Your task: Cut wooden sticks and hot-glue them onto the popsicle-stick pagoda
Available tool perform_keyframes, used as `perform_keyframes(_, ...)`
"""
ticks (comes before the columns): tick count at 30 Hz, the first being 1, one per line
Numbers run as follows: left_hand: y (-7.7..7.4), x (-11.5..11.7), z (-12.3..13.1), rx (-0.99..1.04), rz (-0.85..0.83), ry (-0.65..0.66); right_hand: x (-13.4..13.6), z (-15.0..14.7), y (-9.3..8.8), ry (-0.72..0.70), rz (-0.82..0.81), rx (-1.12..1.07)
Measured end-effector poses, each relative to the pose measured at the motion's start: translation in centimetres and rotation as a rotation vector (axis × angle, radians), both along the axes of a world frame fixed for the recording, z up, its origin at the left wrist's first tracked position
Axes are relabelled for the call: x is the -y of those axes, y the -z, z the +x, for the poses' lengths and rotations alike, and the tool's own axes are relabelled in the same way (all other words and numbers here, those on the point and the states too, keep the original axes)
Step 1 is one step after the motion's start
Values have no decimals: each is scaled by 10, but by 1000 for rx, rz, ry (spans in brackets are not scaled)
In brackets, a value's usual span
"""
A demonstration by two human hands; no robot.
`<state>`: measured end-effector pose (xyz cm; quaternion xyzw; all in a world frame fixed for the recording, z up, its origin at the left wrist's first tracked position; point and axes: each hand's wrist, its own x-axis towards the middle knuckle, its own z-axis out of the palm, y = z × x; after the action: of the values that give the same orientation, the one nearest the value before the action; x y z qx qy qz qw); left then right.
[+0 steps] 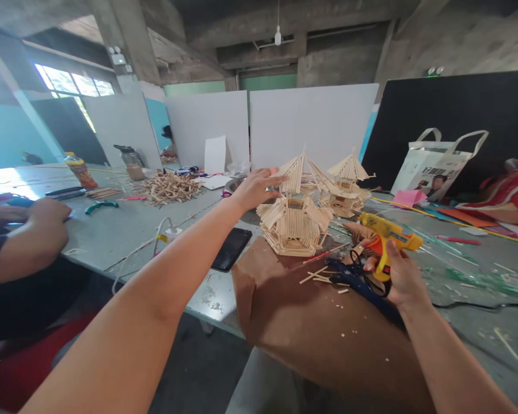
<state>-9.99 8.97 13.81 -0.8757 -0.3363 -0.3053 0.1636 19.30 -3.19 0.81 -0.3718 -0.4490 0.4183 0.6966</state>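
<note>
A yellow hot glue gun is gripped in my right hand, its nozzle pointing left toward the wooden models. My left hand reaches forward with fingers stretched out beside the pointed roof of a pavilion model built from thin wooden sticks. Whether the fingertips touch that roof I cannot tell. Behind it to the right stands a second stick pavilion. Under the glue gun lie dark blue-handled pliers or scissors, partly hidden, and a few loose sticks on brown paper.
A dark phone or tablet lies left of the paper, near a white cable. Farther off are a pile of short sticks, bottles and a white tote bag. Another person's arm rests at the left.
</note>
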Motion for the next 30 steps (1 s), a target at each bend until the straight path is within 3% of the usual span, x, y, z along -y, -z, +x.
perform_keyframes(3, -4, -4, 3, -27, -73, 42, -2, 2, 2, -18, -43, -118)
perform_keyframes(8, -6, -3, 2, -13, -112, 35, -1, 0, 1, -47, -54, -127)
perform_keyframes(30, -10, 4, 7, -95, -62, -95, -1, -1, 1, -20, -45, -147)
